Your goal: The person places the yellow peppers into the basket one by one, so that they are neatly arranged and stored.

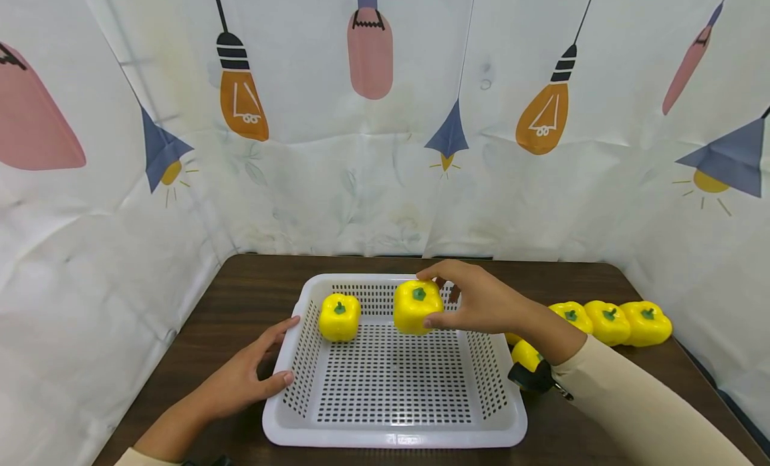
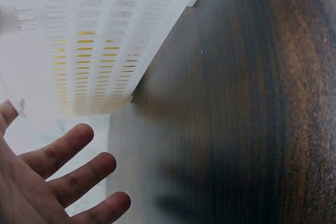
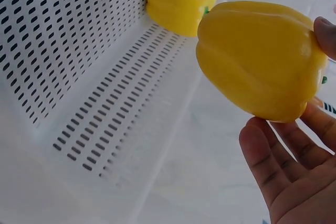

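My right hand (image 1: 481, 299) holds a yellow bell pepper (image 1: 415, 309) with a green stem between thumb and fingers, over the back part of a white perforated basket (image 1: 397, 437). In the right wrist view, the held pepper (image 3: 257, 59) shows its smooth side, gripped at one end. A second yellow pepper (image 1: 339, 319) sits inside the basket at its back left. My left hand (image 1: 240, 376) is at the basket's left side, with thumb and a fingertip at the rim. Its other fingers (image 2: 86, 182) stretch out below the rim in the left wrist view.
Several more yellow peppers (image 1: 607, 322) stand on the dark wooden table (image 1: 283, 269) right of the basket, some partly hidden behind my right forearm. A pale curtain (image 1: 337, 198) printed with lamps and bulbs surrounds the table at the back and sides.
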`<state>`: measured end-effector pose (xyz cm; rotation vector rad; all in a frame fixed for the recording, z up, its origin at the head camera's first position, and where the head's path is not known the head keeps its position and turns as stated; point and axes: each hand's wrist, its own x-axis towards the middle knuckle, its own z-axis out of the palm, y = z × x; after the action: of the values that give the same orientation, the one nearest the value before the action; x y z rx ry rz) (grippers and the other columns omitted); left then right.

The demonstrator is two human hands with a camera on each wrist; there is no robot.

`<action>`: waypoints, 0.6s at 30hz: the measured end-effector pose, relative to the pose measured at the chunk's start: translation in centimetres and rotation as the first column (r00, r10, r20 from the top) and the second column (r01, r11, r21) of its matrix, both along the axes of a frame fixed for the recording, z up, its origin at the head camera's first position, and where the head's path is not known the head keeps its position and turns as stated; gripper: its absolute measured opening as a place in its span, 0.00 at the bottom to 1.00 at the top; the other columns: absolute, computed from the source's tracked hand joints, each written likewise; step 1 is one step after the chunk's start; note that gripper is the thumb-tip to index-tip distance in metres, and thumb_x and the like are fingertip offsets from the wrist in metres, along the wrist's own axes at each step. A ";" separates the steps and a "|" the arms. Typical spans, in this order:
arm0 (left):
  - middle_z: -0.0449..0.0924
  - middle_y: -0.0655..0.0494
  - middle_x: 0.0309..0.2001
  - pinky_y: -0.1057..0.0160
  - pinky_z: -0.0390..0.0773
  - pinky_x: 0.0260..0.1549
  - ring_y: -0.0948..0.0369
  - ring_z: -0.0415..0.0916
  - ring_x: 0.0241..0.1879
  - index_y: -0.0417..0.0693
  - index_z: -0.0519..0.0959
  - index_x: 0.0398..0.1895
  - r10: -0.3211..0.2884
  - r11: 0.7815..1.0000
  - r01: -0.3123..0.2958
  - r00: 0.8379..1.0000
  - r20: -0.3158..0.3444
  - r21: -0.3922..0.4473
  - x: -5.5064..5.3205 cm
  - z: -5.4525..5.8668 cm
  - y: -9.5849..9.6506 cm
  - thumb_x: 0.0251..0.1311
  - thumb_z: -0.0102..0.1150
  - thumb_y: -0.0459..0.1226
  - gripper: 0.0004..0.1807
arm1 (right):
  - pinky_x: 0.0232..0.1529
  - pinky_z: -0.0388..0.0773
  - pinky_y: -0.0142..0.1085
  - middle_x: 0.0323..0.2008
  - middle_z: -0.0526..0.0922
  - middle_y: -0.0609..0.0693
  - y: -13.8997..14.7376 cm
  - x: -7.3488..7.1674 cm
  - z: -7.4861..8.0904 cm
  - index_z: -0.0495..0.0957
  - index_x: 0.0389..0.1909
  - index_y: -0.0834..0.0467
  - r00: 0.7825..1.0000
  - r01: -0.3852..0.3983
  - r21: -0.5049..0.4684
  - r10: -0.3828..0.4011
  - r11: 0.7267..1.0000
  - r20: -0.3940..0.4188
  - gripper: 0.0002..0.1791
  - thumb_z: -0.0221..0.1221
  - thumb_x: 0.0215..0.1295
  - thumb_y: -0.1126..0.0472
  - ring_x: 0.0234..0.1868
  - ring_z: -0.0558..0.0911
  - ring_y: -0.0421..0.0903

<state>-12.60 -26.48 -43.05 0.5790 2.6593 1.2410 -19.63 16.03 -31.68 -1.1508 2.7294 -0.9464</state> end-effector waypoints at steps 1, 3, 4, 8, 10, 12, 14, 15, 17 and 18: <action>0.68 0.38 0.65 0.35 0.79 0.48 0.34 0.71 0.62 0.70 0.52 0.81 0.000 1.000 0.000 1.000 -0.001 -0.001 0.0 0.0 0.0 0.65 0.65 0.44 0.45 | 0.44 0.83 0.40 0.56 0.79 0.44 -0.1 0.0 0.0 0.75 0.65 0.56 1.000 -0.002 0.001 0.002 1.000 -0.001 0.39 0.77 0.54 0.49 0.50 0.78 0.44; 0.68 0.38 0.65 0.35 0.79 0.48 0.34 0.71 0.62 0.70 0.52 0.81 0.000 1.000 0.000 1.000 0.000 0.001 0.0 0.0 0.0 0.65 0.64 0.44 0.45 | 0.45 0.82 0.39 0.56 0.79 0.44 -0.5 -0.1 -0.1 0.75 0.65 0.56 1.000 -0.004 0.006 0.004 1.000 0.005 0.39 0.77 0.55 0.48 0.50 0.77 0.43; 0.68 0.38 0.65 0.35 0.79 0.48 0.34 0.71 0.62 0.70 0.52 0.81 0.001 1.000 -0.001 1.000 0.000 0.001 0.0 0.0 0.0 0.65 0.64 0.44 0.45 | 0.45 0.82 0.38 0.56 0.79 0.43 -0.6 -0.1 -0.2 0.75 0.66 0.55 1.000 -0.003 0.013 0.003 1.000 0.007 0.39 0.77 0.55 0.47 0.51 0.77 0.43; 0.68 0.38 0.65 0.34 0.79 0.48 0.34 0.70 0.62 0.70 0.52 0.81 0.003 1.000 -0.003 1.000 0.001 -0.001 0.0 0.1 0.0 0.64 0.64 0.45 0.45 | 0.45 0.82 0.38 0.56 0.78 0.42 -1.5 -0.1 -0.3 0.75 0.65 0.54 1.000 0.006 0.025 -0.007 1.000 0.028 0.38 0.77 0.55 0.47 0.51 0.77 0.42; 0.68 0.38 0.65 0.34 0.79 0.48 0.34 0.70 0.62 0.70 0.52 0.81 0.002 1.000 -0.002 1.000 0.003 -0.001 0.0 0.1 0.0 0.65 0.64 0.45 0.45 | 0.45 0.82 0.39 0.56 0.78 0.42 -1.8 -0.1 -0.3 0.75 0.65 0.53 0.999 0.007 0.027 -0.008 1.000 0.031 0.38 0.77 0.55 0.47 0.51 0.77 0.42; 0.68 0.38 0.65 0.34 0.78 0.48 0.34 0.70 0.62 0.70 0.52 0.81 0.001 1.000 -0.001 1.000 0.000 -0.001 0.0 0.1 0.0 0.65 0.64 0.45 0.45 | 0.45 0.82 0.39 0.56 0.78 0.41 -2.1 -0.1 -0.4 0.76 0.65 0.53 0.999 0.004 0.026 -0.005 1.000 0.033 0.38 0.77 0.55 0.46 0.51 0.77 0.42; 0.68 0.38 0.65 0.34 0.78 0.48 0.34 0.71 0.62 0.70 0.52 0.81 -0.001 1.000 0.001 1.000 -0.005 -0.002 0.0 0.1 0.0 0.65 0.64 0.45 0.45 | 0.45 0.83 0.39 0.57 0.78 0.42 -2.3 -0.1 -0.6 0.76 0.65 0.53 0.999 -0.008 0.020 0.007 1.000 0.036 0.38 0.76 0.55 0.46 0.51 0.77 0.42; 0.68 0.38 0.65 0.34 0.78 0.48 0.34 0.71 0.62 0.70 0.52 0.81 -0.002 1.000 0.002 1.000 -0.008 -0.002 0.0 0.0 0.0 0.65 0.65 0.45 0.45 | 0.44 0.83 0.38 0.57 0.78 0.42 -2.5 -0.1 -0.6 0.76 0.65 0.53 0.999 -0.016 0.016 0.015 1.000 0.036 0.37 0.76 0.55 0.47 0.51 0.77 0.42; 0.69 0.38 0.64 0.33 0.78 0.48 0.34 0.71 0.62 0.70 0.52 0.81 -0.001 1.000 0.001 1.000 -0.017 -0.007 0.0 0.0 0.0 0.64 0.65 0.44 0.45 | 0.44 0.83 0.39 0.57 0.79 0.43 -2.7 -0.2 -0.8 0.76 0.64 0.53 0.999 -0.027 0.011 0.026 1.000 0.038 0.37 0.76 0.56 0.47 0.51 0.77 0.42; 0.69 0.38 0.64 0.33 0.78 0.48 0.34 0.71 0.61 0.70 0.52 0.81 -0.001 1.000 0.001 1.000 -0.020 -0.008 0.0 0.0 0.0 0.64 0.65 0.44 0.45 | 0.44 0.82 0.39 0.57 0.79 0.43 -2.9 -0.2 -0.8 0.76 0.64 0.54 0.999 -0.034 0.006 0.033 0.999 0.042 0.36 0.76 0.56 0.48 0.51 0.77 0.42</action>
<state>-12.57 -26.49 -43.04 0.5939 2.6786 1.2298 -19.86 13.15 -32.50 -1.1584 2.6699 -0.9456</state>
